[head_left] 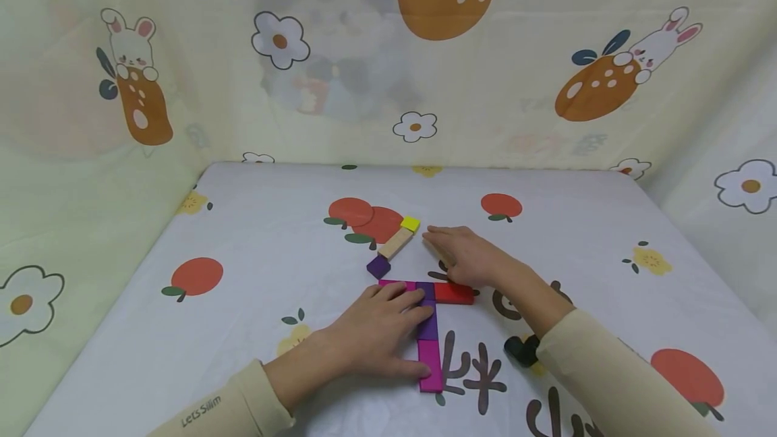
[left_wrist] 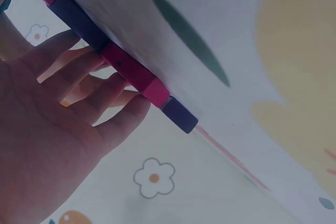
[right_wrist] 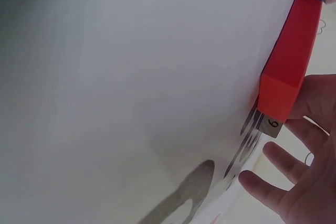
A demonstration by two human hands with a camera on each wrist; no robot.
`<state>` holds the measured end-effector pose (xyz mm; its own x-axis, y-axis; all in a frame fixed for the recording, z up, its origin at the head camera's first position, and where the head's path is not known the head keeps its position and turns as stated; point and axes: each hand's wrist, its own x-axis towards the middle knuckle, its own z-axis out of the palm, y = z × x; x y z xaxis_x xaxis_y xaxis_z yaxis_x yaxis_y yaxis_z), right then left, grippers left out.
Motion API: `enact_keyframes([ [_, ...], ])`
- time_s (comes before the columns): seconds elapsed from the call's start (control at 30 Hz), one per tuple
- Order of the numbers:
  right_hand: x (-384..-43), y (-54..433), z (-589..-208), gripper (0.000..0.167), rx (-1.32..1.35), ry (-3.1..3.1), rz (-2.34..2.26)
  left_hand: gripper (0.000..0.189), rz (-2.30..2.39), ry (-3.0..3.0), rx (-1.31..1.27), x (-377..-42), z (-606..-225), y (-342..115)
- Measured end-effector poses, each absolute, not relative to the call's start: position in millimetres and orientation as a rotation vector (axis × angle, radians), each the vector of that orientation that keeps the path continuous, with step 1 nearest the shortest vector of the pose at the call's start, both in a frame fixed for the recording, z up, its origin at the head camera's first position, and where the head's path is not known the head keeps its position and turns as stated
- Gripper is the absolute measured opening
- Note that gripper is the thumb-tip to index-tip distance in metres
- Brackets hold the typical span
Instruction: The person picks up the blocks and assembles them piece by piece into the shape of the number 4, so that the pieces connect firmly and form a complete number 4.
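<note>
My left hand (head_left: 379, 326) rests spread over a T-shaped row of blocks. Its thumb touches the lower magenta block (head_left: 430, 356), and its fingers lie on the purple block (head_left: 428, 326) and the upper magenta block (head_left: 400, 284). A red block (head_left: 455, 293) forms the right arm of the T. Just behind it, my right hand (head_left: 470, 255) holds a small wooden block (right_wrist: 270, 126) marked with a digit, between thumb and index finger. Most of that block is hidden by the hand and the red block. The other right fingers point out straight.
Beyond the T, a purple cube (head_left: 379, 266), a plain wooden block (head_left: 395, 243) and a yellow block (head_left: 410, 224) lie in a slanting line. A dark object (head_left: 521, 351) sits beside the right sleeve. Printed cloth (head_left: 340, 86) hangs around the patterned table (head_left: 273, 221).
</note>
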<state>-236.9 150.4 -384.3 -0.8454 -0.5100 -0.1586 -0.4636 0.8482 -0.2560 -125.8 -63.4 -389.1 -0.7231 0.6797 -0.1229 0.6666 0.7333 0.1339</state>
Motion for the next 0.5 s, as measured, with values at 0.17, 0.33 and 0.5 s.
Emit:
enact_keyframes([
  [0.17, -238.3, 150.1, -384.4, 0.071, -0.728, 2.807, -0.295, 0.084, 0.126, 2.768, 1.078, -126.1, -389.5, -63.2],
  [0.33, -241.0, 150.5, -384.0, 0.07, -0.709, 2.807, -0.3, 0.085, 0.133, 2.767, 1.069, -126.2, -389.5, -63.2],
  [0.5, -243.9, 152.4, -384.7, 0.069, -0.688, 2.812, -0.336, 0.085, 0.126, 2.767, 1.067, -126.5, -389.6, -63.0],
])
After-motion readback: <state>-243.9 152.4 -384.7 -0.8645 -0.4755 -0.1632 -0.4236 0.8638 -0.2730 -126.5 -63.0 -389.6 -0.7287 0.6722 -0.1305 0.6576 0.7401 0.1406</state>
